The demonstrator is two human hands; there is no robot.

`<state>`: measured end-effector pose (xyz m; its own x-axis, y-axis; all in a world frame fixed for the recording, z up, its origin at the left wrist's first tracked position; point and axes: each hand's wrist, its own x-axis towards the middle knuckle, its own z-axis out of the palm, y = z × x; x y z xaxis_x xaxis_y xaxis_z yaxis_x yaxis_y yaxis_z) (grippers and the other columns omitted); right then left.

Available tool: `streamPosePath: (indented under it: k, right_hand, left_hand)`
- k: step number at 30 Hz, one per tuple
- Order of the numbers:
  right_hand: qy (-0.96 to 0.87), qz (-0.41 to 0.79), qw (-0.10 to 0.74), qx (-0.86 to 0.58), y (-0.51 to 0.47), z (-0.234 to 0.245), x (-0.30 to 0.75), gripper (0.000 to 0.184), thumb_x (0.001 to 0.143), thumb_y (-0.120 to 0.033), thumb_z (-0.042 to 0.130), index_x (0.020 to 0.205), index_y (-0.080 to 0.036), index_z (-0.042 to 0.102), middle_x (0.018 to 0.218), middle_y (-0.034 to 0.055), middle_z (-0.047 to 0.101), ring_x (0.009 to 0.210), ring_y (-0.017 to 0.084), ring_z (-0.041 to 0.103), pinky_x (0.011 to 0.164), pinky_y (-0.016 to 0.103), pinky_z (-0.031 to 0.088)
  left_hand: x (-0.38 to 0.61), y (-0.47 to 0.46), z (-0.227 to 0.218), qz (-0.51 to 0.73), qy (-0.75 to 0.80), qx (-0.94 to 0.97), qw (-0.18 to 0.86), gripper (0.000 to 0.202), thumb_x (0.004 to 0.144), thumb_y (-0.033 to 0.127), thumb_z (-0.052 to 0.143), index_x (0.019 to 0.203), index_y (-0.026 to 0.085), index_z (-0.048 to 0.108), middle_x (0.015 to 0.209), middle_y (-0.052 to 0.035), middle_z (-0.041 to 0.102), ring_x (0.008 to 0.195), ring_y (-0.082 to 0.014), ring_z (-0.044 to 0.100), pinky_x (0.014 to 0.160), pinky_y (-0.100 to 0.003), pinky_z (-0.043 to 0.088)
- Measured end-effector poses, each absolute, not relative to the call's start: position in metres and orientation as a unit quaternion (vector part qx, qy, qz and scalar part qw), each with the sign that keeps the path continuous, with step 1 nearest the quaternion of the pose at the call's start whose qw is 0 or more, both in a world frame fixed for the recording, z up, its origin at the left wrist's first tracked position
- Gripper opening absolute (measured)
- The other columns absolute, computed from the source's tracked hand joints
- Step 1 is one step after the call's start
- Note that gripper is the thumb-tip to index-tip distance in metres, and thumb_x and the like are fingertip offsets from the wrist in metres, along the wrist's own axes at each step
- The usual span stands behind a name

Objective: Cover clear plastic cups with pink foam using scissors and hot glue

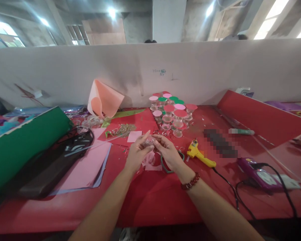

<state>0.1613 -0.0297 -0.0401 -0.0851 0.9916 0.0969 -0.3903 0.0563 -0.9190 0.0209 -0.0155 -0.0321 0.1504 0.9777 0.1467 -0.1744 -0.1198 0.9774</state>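
Observation:
Between my left hand (137, 151) and my right hand (167, 152) is a small clear plastic cup (148, 142), gripped by the fingers of both. Pinkish colour shows through it. Just below lies another clear ring-like plastic piece (152, 158) over a pink paper scrap (153, 167). Green-handled scissors (167, 171) rest partly hidden under my right hand. A pink paper square (134, 136) lies beyond my left hand. Farther back stand several clear cup shapes topped with red, pink and green discs (180, 113).
A yellow glue gun (202, 156) with a black cord lies right, near a purple power strip (263, 175). Pink sheets (86, 165) and a black bag (37, 170) are left. Green board (32, 144) and red board (263, 117) flank the table; a white partition (115, 67) stands behind.

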Motion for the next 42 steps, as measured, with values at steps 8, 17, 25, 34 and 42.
streamPosePath:
  k: [8, 17, 25, 34, 42]
  right_hand:
    - [-0.479, 0.568, 0.576, -0.341, -0.031, -0.038, 0.160, 0.034, 0.070, -0.039, 0.078, 0.102, -0.027, 0.071, 0.087, -0.0012, 0.066, 0.078, 0.013, 0.057, 0.076, 0.029, 0.047]
    - [-0.360, 0.673, 0.563, -0.317, -0.032, -0.039, 0.162, 0.039, 0.064, -0.031, 0.084, 0.101, -0.026, 0.074, 0.097, 0.0008, 0.071, 0.076, 0.011, 0.060, 0.070, 0.025, 0.051]
    - [-0.338, 0.691, 0.561, -0.305, -0.030, -0.038, 0.165, 0.041, 0.064, -0.030, 0.084, 0.103, -0.025, 0.073, 0.092, -0.0001, 0.072, 0.070, 0.009, 0.061, 0.069, 0.024, 0.051]
    - [-0.332, 0.687, 0.562, -0.319, -0.030, -0.043, 0.161, 0.038, 0.063, -0.028, 0.085, 0.099, -0.025, 0.073, 0.090, -0.0001, 0.071, 0.072, 0.010, 0.060, 0.067, 0.024, 0.049]
    - [-0.332, 0.690, 0.563, -0.311, -0.033, -0.037, 0.161, 0.041, 0.061, -0.028, 0.086, 0.100, -0.025, 0.073, 0.091, 0.0001, 0.071, 0.074, 0.010, 0.061, 0.067, 0.023, 0.049]
  left_hand:
    - [0.021, -0.016, -0.028, 0.538, 0.330, 0.381, 0.676, 0.039, 0.072, 0.032, 0.076, 0.108, 0.017, 0.074, 0.087, -0.0076, 0.073, 0.072, -0.0132, 0.063, 0.070, -0.026, 0.050]
    - [0.018, -0.019, -0.018, 0.501, 0.312, 0.374, 0.716, 0.035, 0.070, 0.019, 0.076, 0.105, 0.021, 0.074, 0.109, -0.0054, 0.072, 0.088, -0.0125, 0.065, 0.084, -0.025, 0.050]
    - [0.019, -0.020, -0.018, 0.503, 0.273, 0.353, 0.740, 0.040, 0.072, 0.011, 0.070, 0.111, 0.018, 0.071, 0.109, -0.0066, 0.071, 0.097, -0.0136, 0.064, 0.091, -0.023, 0.048]
    - [0.018, -0.019, -0.021, 0.489, 0.290, 0.368, 0.736, 0.052, 0.072, 0.011, 0.071, 0.122, 0.021, 0.066, 0.102, -0.0044, 0.071, 0.090, -0.0117, 0.065, 0.089, -0.023, 0.048]
    - [0.016, -0.019, -0.018, 0.493, 0.242, 0.354, 0.757, 0.056, 0.074, 0.012, 0.067, 0.129, 0.018, 0.061, 0.102, -0.0069, 0.071, 0.088, -0.0130, 0.064, 0.087, -0.024, 0.048]
